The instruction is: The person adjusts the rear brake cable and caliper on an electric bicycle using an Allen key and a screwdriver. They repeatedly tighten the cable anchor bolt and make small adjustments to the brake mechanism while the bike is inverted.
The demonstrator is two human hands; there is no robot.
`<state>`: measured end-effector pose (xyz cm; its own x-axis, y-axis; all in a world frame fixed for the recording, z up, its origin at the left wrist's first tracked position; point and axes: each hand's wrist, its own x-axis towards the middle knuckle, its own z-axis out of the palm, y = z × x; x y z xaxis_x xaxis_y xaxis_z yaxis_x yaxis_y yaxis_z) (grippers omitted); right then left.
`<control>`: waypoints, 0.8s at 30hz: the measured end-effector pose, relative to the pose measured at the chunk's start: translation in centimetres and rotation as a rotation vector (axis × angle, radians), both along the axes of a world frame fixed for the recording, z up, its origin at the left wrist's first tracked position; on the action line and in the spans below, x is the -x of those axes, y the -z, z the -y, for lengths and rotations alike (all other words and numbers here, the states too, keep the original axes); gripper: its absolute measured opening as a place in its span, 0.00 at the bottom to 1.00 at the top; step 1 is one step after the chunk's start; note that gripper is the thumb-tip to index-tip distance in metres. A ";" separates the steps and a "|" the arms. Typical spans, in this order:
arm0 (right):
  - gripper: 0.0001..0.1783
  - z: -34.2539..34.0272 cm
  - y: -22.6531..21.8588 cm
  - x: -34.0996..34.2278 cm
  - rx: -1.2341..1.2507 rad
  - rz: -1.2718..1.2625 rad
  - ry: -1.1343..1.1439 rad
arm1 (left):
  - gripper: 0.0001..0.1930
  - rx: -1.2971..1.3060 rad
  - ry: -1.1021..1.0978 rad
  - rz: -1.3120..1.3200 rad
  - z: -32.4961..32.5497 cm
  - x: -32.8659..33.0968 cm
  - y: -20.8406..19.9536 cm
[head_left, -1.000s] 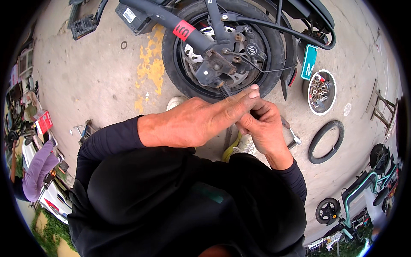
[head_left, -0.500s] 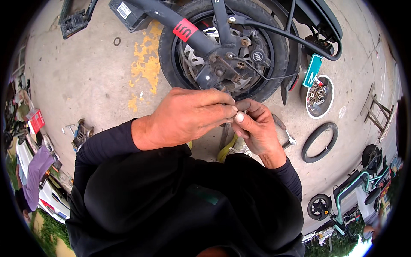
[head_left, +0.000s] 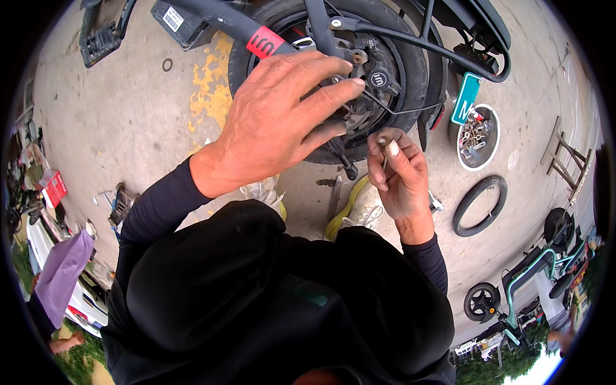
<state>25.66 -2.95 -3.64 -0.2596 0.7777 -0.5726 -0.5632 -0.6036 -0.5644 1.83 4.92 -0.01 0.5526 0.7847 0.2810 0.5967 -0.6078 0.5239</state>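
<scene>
The left hand is spread open, fingers apart and extended toward the far side, its fingertips resting against the grey metal brake caliper mounted at the hub of the black rubber-tyred scooter wheel; it grips nothing. The right hand, near and to the right of the wheel, is pinched together: thumb and forefinger close on a small pale cylindrical part, and a thin steel cable runs from the caliper toward those fingers, though whether the fingers actually touch the cable cannot be told. A thick black hose arcs over the far side of the wheel. A dark frame tube bearing a red sticker crosses to the left of the hub. On the concrete ground, a splash of yellow paint lies left of the tyre. To the right, a round white-rimmed dish of small metal fasteners sits beside a teal rectangular plate, and a loose black rubber tyre ring lies nearer. A yellow strap lies just near of the wheel, between the forearms.
</scene>
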 end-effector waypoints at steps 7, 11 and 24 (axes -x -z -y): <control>0.13 -0.5 1.0 -0.5 -0.024 0.254 0.108 | 0.26 0.177 0.116 -0.103 -0.7 0.1 1.6; 0.11 -1.0 0.8 0.2 -0.132 0.492 0.081 | 0.27 0.194 -0.035 -0.068 0.7 -1.1 2.4; 0.10 -1.4 2.4 0.5 -0.272 0.628 0.000 | 0.51 -0.194 -0.459 0.042 3.1 -4.6 7.9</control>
